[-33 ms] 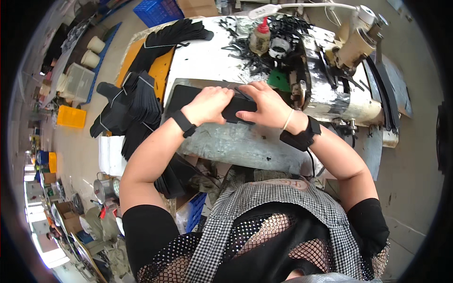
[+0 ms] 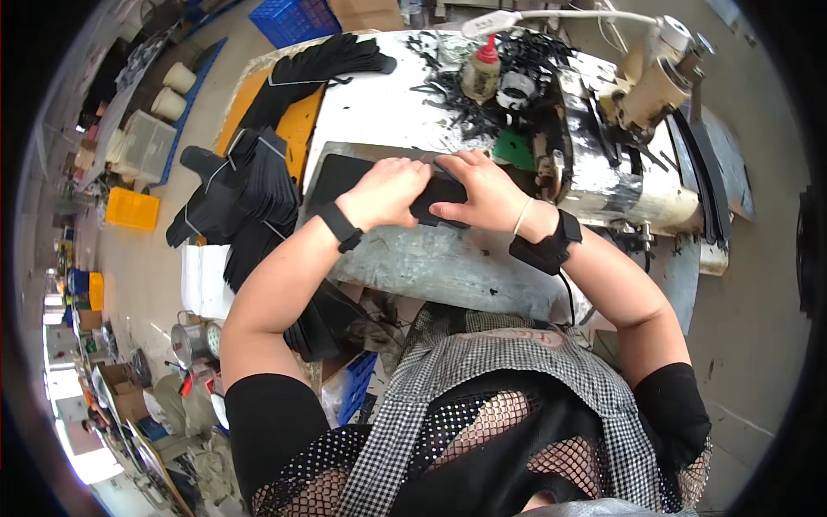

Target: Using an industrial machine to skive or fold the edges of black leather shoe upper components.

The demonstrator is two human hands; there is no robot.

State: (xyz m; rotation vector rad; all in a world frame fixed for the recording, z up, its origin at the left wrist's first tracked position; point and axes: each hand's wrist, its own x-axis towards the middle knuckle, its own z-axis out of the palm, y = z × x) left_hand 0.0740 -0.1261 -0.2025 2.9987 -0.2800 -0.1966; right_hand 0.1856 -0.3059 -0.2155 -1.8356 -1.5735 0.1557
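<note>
Head view. Left hand (image 2: 385, 191): on a black piece (image 2: 334, 179), thumb and fingers apart; whether it grips, cannot tell. Right hand (image 2: 484, 194): on the same piece, thumb and fingers spread apart; grip likewise cannot be told. Black piece: flat on a grey board (image 2: 422, 263), partly covered by both hands. Beyond the hands, on the white bench (image 2: 366, 103): one bottle (image 2: 480, 82), red-capped; one roll (image 2: 516, 89), just beside it; black scraps (image 2: 544, 53) around both. Right: one machine (image 2: 650, 102). Left: black bundles (image 2: 263, 177), tied. Far left, on the floor: one yellow bin (image 2: 132, 208).
</note>
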